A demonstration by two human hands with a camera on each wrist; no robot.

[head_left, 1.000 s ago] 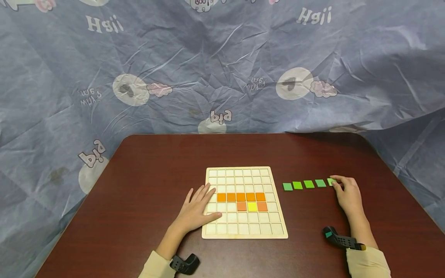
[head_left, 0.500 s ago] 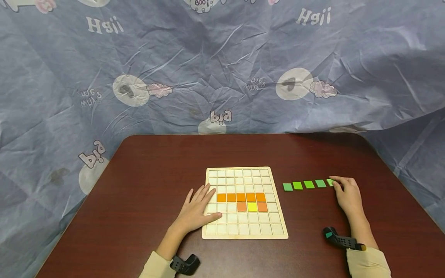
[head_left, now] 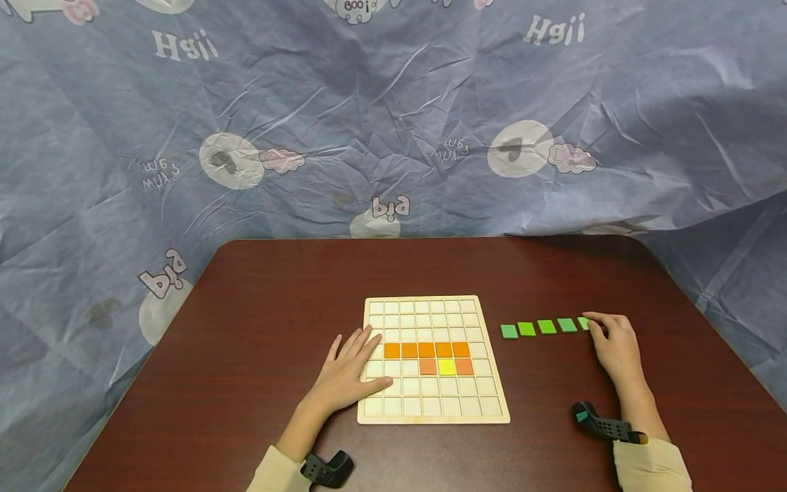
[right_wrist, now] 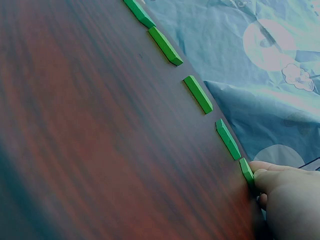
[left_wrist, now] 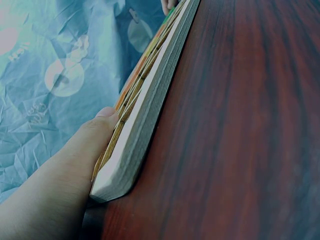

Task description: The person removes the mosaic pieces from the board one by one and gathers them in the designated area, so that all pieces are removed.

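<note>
As we count them, one wooden grid board (head_left: 433, 419), seven cells by seven, bears eight square tiles: five orange tiles (head_left: 426, 350) side by side in its fourth row and, in the row nearer us, two salmon tiles (head_left: 427, 367) flanking one yellow tile (head_left: 446, 367). To the board's right, well apart from the person's left hand, we see five green tiles (head_left: 546, 327) spaced in one line, the outermost a light green tile (head_left: 583, 323).

We note two hands. The left hand (head_left: 347, 379) rests on the board's left edge, its fingers spread and thumb extended; the right hand (head_left: 617, 345) pinches the light green tile's outer end between thumb and forefinger. Each wrist wears a black device (head_left: 328, 469) beside a cream sleeve (head_left: 279, 469).

We see a glossy, reddish-brown wood-grain table (head_left: 277, 307) with rounded far corners; behind hangs a creased blue-grey cloth (head_left: 369, 82), printed with pale ovals, pink clouds and lettering.
</note>
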